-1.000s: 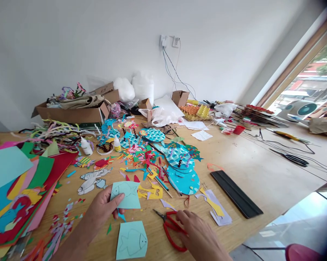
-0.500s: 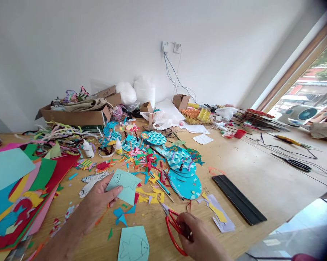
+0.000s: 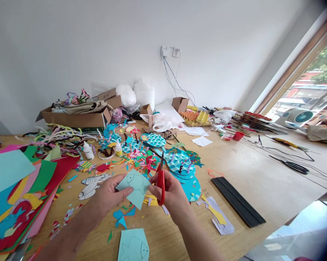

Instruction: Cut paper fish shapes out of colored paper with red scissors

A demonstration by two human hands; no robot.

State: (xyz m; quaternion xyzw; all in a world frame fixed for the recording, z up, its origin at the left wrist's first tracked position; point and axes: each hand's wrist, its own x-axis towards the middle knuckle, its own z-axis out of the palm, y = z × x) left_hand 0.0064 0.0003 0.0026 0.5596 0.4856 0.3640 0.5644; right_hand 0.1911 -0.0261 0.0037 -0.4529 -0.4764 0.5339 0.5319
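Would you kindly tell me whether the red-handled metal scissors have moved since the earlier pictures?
Yes, upward: the scissors now reach higher in view than the long black bar; earlier, they did not.

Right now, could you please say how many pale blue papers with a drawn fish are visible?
2: the upper paper in the left hand, the lower paper on the table; others may be hidden.

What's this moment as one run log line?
left hand: holds fish card | right hand: holds scissors, at fish card's corner | other card: on table
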